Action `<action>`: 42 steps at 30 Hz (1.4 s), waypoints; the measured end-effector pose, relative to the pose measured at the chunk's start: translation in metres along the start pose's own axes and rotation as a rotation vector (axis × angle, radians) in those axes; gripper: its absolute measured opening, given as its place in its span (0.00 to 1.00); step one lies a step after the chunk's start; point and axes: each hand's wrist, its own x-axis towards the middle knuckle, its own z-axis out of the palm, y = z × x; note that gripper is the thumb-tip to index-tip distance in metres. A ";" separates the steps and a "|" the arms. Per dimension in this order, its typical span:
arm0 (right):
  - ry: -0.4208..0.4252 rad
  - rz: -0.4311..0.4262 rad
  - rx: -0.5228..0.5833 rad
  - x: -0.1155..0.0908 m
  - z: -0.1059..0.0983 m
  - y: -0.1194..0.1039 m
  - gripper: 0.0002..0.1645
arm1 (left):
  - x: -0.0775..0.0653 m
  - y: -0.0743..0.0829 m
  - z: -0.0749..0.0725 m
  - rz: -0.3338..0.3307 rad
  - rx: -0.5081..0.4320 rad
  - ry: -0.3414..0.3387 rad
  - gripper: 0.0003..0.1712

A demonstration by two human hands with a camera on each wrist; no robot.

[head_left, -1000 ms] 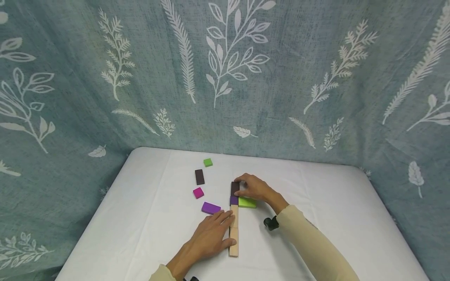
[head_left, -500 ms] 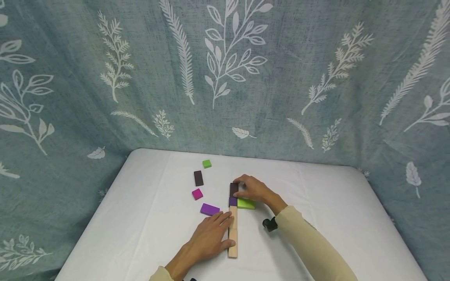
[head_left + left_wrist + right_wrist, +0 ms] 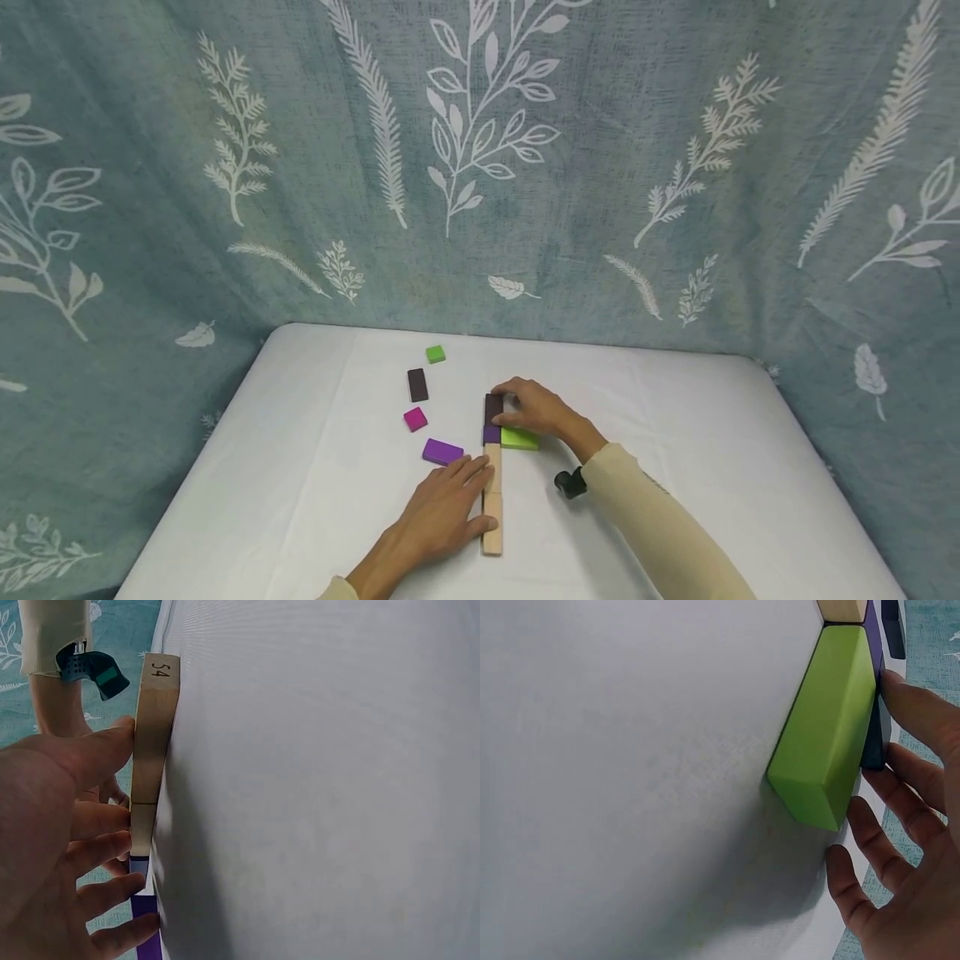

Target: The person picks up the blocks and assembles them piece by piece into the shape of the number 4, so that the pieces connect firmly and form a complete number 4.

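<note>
Two plain wooden blocks, one printed with a number in the left wrist view, lie end to end in a line. A dark purple block and a black block continue that line at its far end. My left hand rests along the wooden blocks' left side, fingers extended, thumb touching the nearer one. With thumb and fingers, my right hand holds the black block by its ends. A lime green block lies crosswise on the right, against the purple block and beneath my right hand.
Left of the line lie a bright purple block, a magenta cube, another black block and a small green block. A white cloth covers the table. Patterned blue-green fabric hangs behind it.
The head view has shifted slightly, so everything sits a little lower and further left. Hands and blocks otherwise keep their places.
</note>
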 end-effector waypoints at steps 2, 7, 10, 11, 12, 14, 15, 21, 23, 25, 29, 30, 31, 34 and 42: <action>0.002 0.002 0.002 0.000 0.000 0.000 0.32 | 0.000 0.000 0.000 -0.002 -0.003 0.000 0.39; 0.014 0.003 0.002 -0.002 0.003 0.000 0.32 | 0.000 0.001 -0.001 -0.003 -0.013 -0.003 0.39; 0.021 0.001 -0.004 -0.003 0.004 -0.001 0.32 | -0.001 0.001 0.000 -0.004 -0.016 -0.004 0.39; 0.023 0.002 -0.009 -0.003 0.005 -0.001 0.32 | -0.001 0.000 0.000 -0.004 -0.017 -0.004 0.39; 0.027 0.002 -0.012 -0.004 0.005 -0.001 0.32 | -0.001 0.000 0.001 -0.004 -0.018 -0.004 0.40; 0.031 0.001 -0.021 -0.005 0.006 -0.001 0.32 | -0.001 0.000 0.001 -0.004 -0.017 -0.001 0.40; 0.036 -0.002 -0.027 -0.006 0.006 -0.002 0.32 | -0.001 0.000 0.001 -0.002 -0.016 0.001 0.40; 0.066 -0.020 -0.073 -0.011 0.008 -0.001 0.33 | 0.000 0.001 0.000 0.007 -0.015 0.014 0.39; 0.078 -0.029 -0.078 -0.013 0.008 -0.001 0.33 | 0.000 0.001 0.000 0.008 -0.017 0.016 0.40; 0.084 -0.038 -0.077 -0.015 0.009 -0.001 0.33 | 0.000 0.002 0.000 0.008 -0.020 0.017 0.40; 0.103 -0.073 -0.070 -0.023 0.009 0.000 0.33 | 0.000 0.002 -0.001 0.009 -0.021 0.013 0.40; 0.111 -0.085 -0.073 -0.026 0.009 0.000 0.33 | 0.001 0.002 -0.001 0.009 -0.020 0.012 0.40; 0.121 -0.100 -0.076 -0.030 0.009 0.000 0.34 | 0.001 0.002 -0.001 0.010 -0.018 0.013 0.40; 0.130 -0.118 -0.102 -0.039 0.010 0.000 0.36 | 0.001 0.002 -0.001 0.011 -0.022 0.014 0.40; 0.064 -0.123 -0.103 -0.061 0.015 0.000 0.49 | 0.000 0.002 0.000 0.017 -0.023 0.027 0.39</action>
